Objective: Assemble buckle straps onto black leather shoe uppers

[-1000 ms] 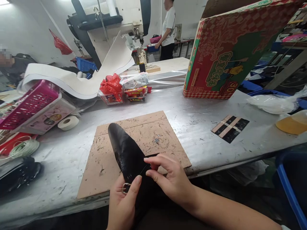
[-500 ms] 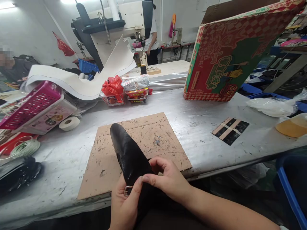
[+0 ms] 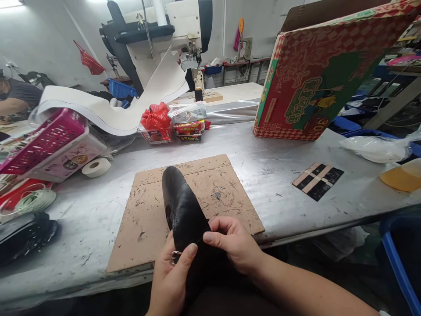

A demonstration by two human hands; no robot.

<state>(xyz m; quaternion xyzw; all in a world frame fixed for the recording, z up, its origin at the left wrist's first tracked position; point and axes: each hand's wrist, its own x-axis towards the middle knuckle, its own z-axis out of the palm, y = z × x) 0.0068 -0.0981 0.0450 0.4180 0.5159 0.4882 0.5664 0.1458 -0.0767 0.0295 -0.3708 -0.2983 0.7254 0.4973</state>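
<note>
One black piece (image 3: 186, 208) over cardboard edge (image 3: 131, 263)

I watch through one camera, worn on the person's head. It looks from above and behind the grip, forward and down, so the left hand (image 3: 169, 273) and the right hand (image 3: 235, 243) enter from below, quite near to the lens. Just beyond the grip I see the cardboard sheet (image 3: 140, 219); farther forward, across the table (image 3: 269, 171), my view reaches the sewing machine (image 3: 182, 24).
</note>
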